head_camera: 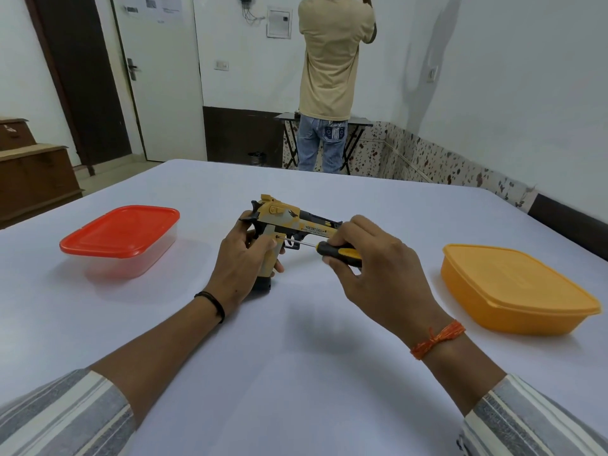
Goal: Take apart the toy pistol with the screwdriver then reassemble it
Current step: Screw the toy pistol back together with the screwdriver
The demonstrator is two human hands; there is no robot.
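Left hand (243, 258) clamps the toy pistol (283, 232) grip upright on the table (296, 373) so the right hand (371, 258), closed round the screwdriver (332, 250), can seat its tip squarely in a side screw.

Red-lidded box (120, 240), orange box (513, 287), white table (296, 373), standing person (332, 77)

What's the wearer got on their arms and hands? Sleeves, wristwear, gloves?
No gloves: both hands are bare. The left hand has a thin black band around the wrist. The right hand has an orange thread bracelet, knotted with frayed ends. Both forearms are bare up to loose sleeves with grey and cream stripes, the left sleeve and the right sleeve. No rings or watch visible.
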